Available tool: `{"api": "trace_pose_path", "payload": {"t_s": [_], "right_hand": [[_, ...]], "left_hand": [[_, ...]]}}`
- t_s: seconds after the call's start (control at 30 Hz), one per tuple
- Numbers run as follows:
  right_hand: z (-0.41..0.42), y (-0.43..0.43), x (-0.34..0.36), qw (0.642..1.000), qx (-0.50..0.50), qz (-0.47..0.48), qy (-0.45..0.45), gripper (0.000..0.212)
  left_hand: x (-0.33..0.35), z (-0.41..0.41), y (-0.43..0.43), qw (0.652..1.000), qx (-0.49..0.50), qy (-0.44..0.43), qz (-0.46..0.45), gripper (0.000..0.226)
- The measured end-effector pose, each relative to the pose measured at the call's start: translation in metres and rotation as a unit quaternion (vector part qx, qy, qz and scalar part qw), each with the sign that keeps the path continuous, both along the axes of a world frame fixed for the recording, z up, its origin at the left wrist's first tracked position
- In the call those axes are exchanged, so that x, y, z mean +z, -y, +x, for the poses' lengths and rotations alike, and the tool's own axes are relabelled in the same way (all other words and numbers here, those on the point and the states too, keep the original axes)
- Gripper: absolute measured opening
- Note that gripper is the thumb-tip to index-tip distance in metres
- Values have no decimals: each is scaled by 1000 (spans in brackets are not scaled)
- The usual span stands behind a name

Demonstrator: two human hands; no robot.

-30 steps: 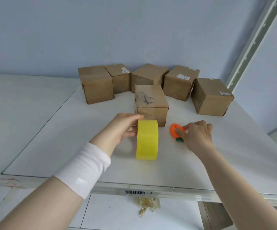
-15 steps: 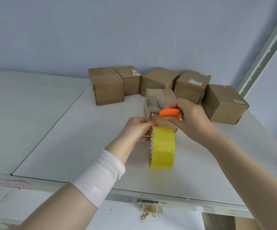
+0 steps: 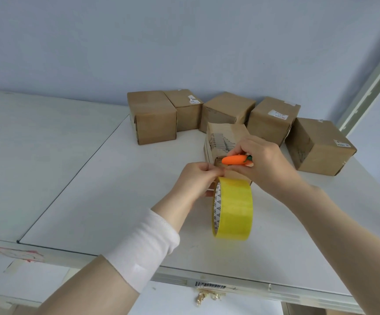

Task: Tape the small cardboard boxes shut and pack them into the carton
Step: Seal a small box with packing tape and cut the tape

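A yellow roll of tape [image 3: 233, 208] stands on edge above the white table [image 3: 116, 201]. My left hand [image 3: 198, 179] grips the roll at its top left, fingers through the core. My right hand [image 3: 264, 164] holds a small orange carrot-shaped cutter [image 3: 235, 160] just above the roll, its fingertips meeting my left fingers at the tape's top. Right behind both hands sits a small cardboard box [image 3: 223, 139] with torn paper on its top. No carton is in view.
Several more small cardboard boxes line the back of the table against the blue wall, from the leftmost box [image 3: 152, 117] to the rightmost box [image 3: 318, 146]. A white metal post [image 3: 366, 87] rises at the right. The table's front edge bears a barcode label [image 3: 209, 285].
My right hand picked the orange cutter up off the table and brought it over the tape roll. My left hand kept hold of the roll, and both hands now meet at its top.
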State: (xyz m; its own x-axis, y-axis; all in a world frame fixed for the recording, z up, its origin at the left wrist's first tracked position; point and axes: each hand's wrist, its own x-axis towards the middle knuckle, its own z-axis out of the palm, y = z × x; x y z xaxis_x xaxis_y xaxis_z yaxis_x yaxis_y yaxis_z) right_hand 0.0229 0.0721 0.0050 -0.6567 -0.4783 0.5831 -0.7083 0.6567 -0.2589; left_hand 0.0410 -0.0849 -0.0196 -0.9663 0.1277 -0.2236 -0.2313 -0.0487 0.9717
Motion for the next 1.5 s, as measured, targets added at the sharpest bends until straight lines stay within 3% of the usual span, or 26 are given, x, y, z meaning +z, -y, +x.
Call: {"api": "trace_pose_path", "payload": {"t_s": [0.43,0.6,0.8,1.27,1.5], "right_hand": [[8,-12,6,1000,-14,7,11,19],[12,-14,10,999,-28,-34,18,19],[7,-11,2,1000,-8,-6,18,18],[16,-28,4,998,-65,16,14,23],[12,-18,21,969,-136,-147,148,18]], "left_hand": [[1,-2,-1,999,-22,-29,-33,15],[1,-2,0,999,-25,-26,-40,17],[0,-2,0,999,-19,-22,-29,14],[1,-3,0,999,-19,-5,-37,16],[4,-1,1,999,-27,-5,-46,16]]}}
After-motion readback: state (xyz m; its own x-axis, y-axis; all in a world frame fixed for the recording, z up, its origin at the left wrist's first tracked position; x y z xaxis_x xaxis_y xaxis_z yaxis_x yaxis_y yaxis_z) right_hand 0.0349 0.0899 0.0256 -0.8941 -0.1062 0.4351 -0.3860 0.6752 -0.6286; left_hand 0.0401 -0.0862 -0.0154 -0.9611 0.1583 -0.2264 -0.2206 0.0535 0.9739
